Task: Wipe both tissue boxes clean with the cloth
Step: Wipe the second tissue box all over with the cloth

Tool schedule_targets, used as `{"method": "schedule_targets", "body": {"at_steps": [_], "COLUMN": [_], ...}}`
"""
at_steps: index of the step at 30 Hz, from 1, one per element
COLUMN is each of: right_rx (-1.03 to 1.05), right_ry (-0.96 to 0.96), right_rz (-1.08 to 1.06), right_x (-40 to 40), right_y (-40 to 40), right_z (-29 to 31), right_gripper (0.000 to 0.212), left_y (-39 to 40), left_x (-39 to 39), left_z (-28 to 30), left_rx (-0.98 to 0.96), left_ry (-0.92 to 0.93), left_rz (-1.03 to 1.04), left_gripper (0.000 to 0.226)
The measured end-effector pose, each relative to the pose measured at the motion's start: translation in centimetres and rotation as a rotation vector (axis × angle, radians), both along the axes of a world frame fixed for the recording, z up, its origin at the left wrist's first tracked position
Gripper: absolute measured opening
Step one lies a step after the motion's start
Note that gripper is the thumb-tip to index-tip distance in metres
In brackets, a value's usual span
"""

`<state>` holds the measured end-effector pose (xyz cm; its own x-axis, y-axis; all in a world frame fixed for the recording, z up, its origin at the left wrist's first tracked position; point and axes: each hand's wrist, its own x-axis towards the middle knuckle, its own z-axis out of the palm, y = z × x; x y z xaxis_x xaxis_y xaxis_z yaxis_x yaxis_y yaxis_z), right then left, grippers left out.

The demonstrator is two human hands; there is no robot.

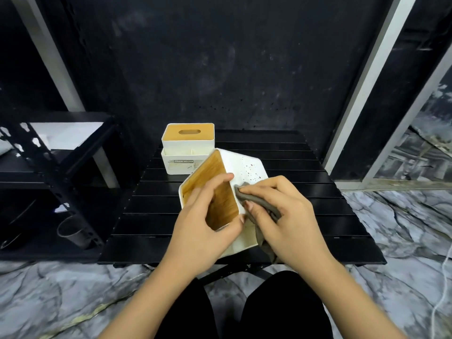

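A white tissue box (247, 167) with a wooden lid is tipped on its side over the black slatted table (305, 206), the lid facing left. Dark specks dot its upturned white side. My left hand (203, 228) grips this box across the wooden lid, fingers curled over its edges. My right hand (286, 211) holds a bunched grey cloth (259, 204) and presses it against the box's white side near the lid edge. A second white tissue box (187, 148), labelled "TISSUE HOLDER", stands upright at the table's back left, apart from both hands.
A black metal shelf rack (61, 177) stands to the left of the table, with a clear cup (72, 232) on its lower level. A dark wall rises behind. Marble-patterned floor surrounds the table. My dark-trousered legs (244, 309) are below the near edge.
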<state>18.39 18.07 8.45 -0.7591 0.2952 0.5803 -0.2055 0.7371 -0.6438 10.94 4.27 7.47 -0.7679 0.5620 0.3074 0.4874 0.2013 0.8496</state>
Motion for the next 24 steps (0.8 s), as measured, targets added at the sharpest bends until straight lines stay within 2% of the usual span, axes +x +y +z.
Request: {"method": "schedule_targets", "body": {"at_steps": [3,9,18,24], "right_rx": [-0.034,-0.021,-0.079,0.086], "right_ry": [-0.029,-0.048,-0.016,0.068], "right_rz": [-0.086,-0.115,-0.200,-0.172], "right_x": [-0.3,0.7,2.0,2.4], "right_y": [1.5,1.9,1.1,-1.4], "right_z": [-0.9,-2.5,-3.7,-3.0], "right_gripper": [0.027,0.030,0.036,0.031], "left_y": [-0.1,-0.3,-0.4,-0.8], "left_x": [0.2,0.0,0.0,0.5], "left_z": [-0.1,0.1,0.0,-0.2], "left_rx": [-0.014,0.121,0.113,0.107], "left_ry": [0.005,-0.171,-0.134,-0.103], "left_rz": [0.011,-0.013,0.003,-0.015], "left_gripper": [0.060,0.055,0.062,0.066]}}
